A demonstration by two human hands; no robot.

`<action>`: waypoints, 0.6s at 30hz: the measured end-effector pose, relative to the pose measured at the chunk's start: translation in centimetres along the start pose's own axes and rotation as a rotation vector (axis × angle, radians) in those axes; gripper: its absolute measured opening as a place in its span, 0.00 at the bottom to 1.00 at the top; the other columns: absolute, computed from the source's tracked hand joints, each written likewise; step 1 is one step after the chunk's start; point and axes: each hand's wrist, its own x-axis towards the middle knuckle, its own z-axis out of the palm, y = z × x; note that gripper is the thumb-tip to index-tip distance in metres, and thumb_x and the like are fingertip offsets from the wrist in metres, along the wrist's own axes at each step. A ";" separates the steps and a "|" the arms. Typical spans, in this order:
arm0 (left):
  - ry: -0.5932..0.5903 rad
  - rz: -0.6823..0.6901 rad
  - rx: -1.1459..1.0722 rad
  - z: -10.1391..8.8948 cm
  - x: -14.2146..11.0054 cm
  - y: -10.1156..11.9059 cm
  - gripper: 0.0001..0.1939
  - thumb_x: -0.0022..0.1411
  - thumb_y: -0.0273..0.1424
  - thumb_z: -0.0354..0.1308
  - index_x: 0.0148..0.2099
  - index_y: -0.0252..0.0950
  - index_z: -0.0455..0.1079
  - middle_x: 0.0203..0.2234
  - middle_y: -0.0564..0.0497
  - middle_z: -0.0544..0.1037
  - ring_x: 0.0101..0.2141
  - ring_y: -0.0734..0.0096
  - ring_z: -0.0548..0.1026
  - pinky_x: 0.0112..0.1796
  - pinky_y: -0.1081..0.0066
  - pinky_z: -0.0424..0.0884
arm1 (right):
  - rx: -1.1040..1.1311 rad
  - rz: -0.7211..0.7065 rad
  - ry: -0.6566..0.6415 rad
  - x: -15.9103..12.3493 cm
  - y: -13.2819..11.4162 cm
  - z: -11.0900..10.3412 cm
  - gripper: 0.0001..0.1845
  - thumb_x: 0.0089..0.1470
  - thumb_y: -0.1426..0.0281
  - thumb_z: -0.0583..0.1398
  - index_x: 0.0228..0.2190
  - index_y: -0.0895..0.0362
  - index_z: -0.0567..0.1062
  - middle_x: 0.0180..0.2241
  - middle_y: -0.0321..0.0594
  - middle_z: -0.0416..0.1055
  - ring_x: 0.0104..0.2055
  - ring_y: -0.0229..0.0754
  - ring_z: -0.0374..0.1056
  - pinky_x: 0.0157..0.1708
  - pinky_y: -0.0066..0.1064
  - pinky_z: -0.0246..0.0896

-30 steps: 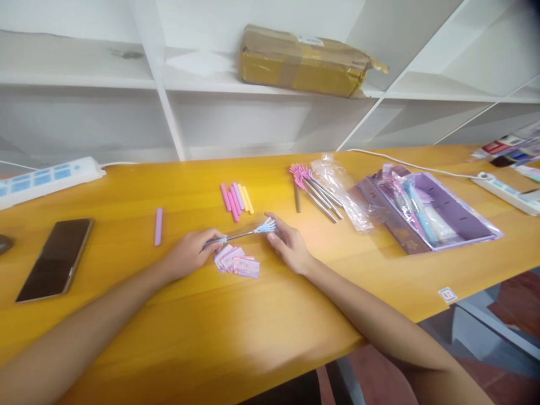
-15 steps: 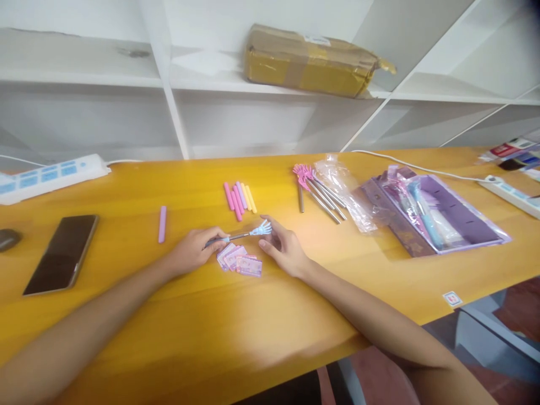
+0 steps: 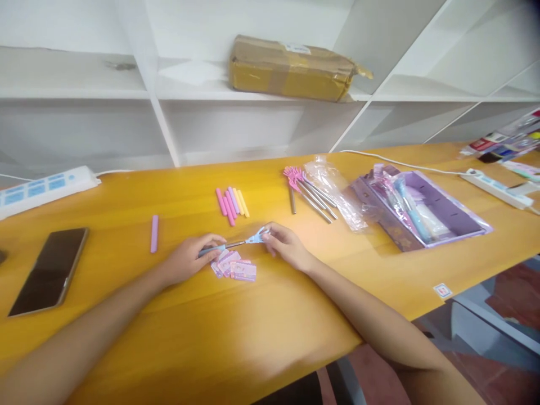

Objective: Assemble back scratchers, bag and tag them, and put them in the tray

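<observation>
A blue back scratcher (image 3: 236, 244) with a metal rod lies level between my two hands. My left hand (image 3: 189, 257) is closed around its blue handle. My right hand (image 3: 287, 245) pinches the finger tips of its hand-shaped blue head. Just below the rod, several pink and purple printed cards (image 3: 243, 270) lie overlapping on the table. Beyond it are several pink, purple and yellow tubes (image 3: 230, 203) in a row. A lone purple tube (image 3: 154, 234) lies left of my left hand. Several metal rods with pink hand-shaped heads (image 3: 297, 179) sit farther back.
Clear plastic bags (image 3: 333, 188) lie beside the purple box (image 3: 458, 208), which holds wrapped items. At left are a phone (image 3: 49, 270) and a power strip (image 3: 50, 188); another power strip (image 3: 498, 188) is at right. A taped carton (image 3: 291, 70) rests on the white shelf (image 3: 189, 93).
My right hand has closed from a loose, open curl onto the blue head of the back scratcher. My left hand keeps its hold on the handle. The view has shifted slightly.
</observation>
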 end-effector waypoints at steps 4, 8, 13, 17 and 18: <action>-0.013 -0.003 -0.004 -0.1 0.0 0.2 0.20 0.73 0.46 0.54 0.59 0.44 0.72 0.49 0.48 0.83 0.45 0.59 0.81 0.45 0.65 0.73 | 0.067 0.030 -0.018 0.2 0.0 0.7 0.30 0.57 0.44 0.65 0.36 0.59 0.70 0.20 0.30 0.62 0.21 0.30 0.56 0.24 0.24 0.54; -0.060 0.007 0.017 -0.3 0.0 0.3 0.18 0.73 0.46 0.54 0.55 0.43 0.75 0.47 0.49 0.84 0.43 0.61 0.80 0.44 0.67 0.72 | 0.190 0.045 0.046 0.0 0.1 1.3 0.28 0.55 0.47 0.68 0.33 0.60 0.70 0.22 0.31 0.64 0.19 0.28 0.55 0.22 0.23 0.49; -0.093 0.027 0.008 -0.2 -0.1 0.2 0.18 0.74 0.46 0.53 0.54 0.43 0.76 0.40 0.51 0.85 0.40 0.63 0.80 0.42 0.69 0.71 | 0.402 0.110 0.095 -0.6 0.4 3.0 0.29 0.52 0.46 0.69 0.29 0.60 0.71 0.23 0.34 0.66 0.19 0.27 0.52 0.22 0.25 0.43; -0.071 0.035 -0.070 -0.2 -0.1 0.1 0.19 0.73 0.45 0.54 0.57 0.42 0.76 0.35 0.51 0.85 0.36 0.65 0.80 0.39 0.69 0.72 | 0.477 0.104 0.111 -0.3 -0.3 4.8 0.30 0.54 0.44 0.68 0.29 0.61 0.74 0.18 0.30 0.54 0.20 0.28 0.46 0.25 0.26 0.41; -0.058 0.029 -0.101 -0.2 -0.1 0.1 0.20 0.73 0.46 0.54 0.57 0.41 0.75 0.33 0.52 0.84 0.34 0.66 0.79 0.38 0.69 0.72 | 0.490 0.101 0.110 0.1 -0.6 5.2 0.30 0.54 0.44 0.67 0.31 0.61 0.76 0.18 0.29 0.50 0.21 0.28 0.44 0.25 0.26 0.40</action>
